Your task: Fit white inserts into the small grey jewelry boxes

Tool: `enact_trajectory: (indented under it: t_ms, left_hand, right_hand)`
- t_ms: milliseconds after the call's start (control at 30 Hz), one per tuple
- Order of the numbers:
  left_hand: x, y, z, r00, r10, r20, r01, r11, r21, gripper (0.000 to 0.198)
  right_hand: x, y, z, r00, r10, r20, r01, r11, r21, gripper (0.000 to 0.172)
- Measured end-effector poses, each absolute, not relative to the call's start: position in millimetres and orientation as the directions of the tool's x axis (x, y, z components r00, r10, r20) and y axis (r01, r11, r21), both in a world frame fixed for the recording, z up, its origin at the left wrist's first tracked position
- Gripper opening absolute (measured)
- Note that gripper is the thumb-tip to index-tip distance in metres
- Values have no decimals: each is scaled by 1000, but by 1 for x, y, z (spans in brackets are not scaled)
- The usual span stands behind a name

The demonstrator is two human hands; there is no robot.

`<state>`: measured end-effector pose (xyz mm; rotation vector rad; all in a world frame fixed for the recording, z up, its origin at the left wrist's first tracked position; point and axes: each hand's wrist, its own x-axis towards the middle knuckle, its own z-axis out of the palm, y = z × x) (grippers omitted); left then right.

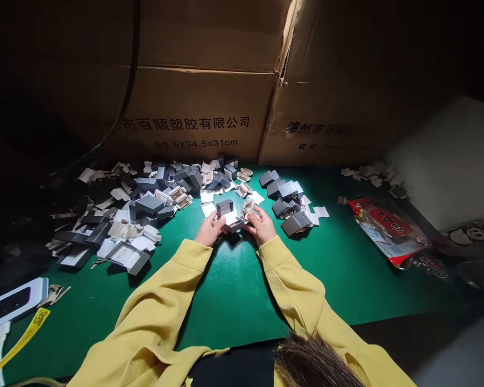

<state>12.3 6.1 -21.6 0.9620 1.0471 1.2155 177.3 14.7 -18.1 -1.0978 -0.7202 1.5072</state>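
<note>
In the middle of the green table, my left hand (210,230) is closed on the left side of a small grey jewellery box (226,208). The box lid stands raised, with printing inside it, and its white interior shows. My right hand (263,226) is at the box's right side, its fingers closed on a crumpled white and beige cardboard insert (248,207). Whether the right fingers also grip the box is hard to see. Just beyond the hands lie more cardboard inserts (243,189).
A heap of grey boxes (149,203) and white inserts spreads on the left. A smaller group of boxes (287,190) sits to the right. Large cartons (193,102) wall the back. A red plastic bag (391,228) lies right; a white device (16,303) with a cable is front left.
</note>
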Motion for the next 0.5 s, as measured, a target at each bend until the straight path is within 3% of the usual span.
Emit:
enact_trajectory:
  t_ms: [67, 133, 267, 367, 500]
  left_hand:
    - [11, 5, -22, 69, 994, -88, -114, 96, 989, 50]
    - [8, 3, -20, 58, 998, -17, 130, 10, 991, 43]
    - [1, 1, -19, 77, 972, 220, 609, -221, 762, 21]
    - [-3, 3, -27, 63, 949, 310, 751, -249, 612, 16]
    - [-2, 4, -33, -2, 944, 330, 795, -198, 573, 24]
  right_hand:
    - [177, 12, -16, 0, 962, -274, -406, -250, -879, 59]
    - [176, 10, -15, -9, 960, -280, -402, -260, -878, 57]
    - [173, 8, -13, -16, 956, -292, -382, -276, -882, 52]
    - [171, 8, -14, 15, 949, -315, -330, -293, -897, 49]
    - [171, 8, -21, 56, 960, -274, -198, -258, -946, 52]
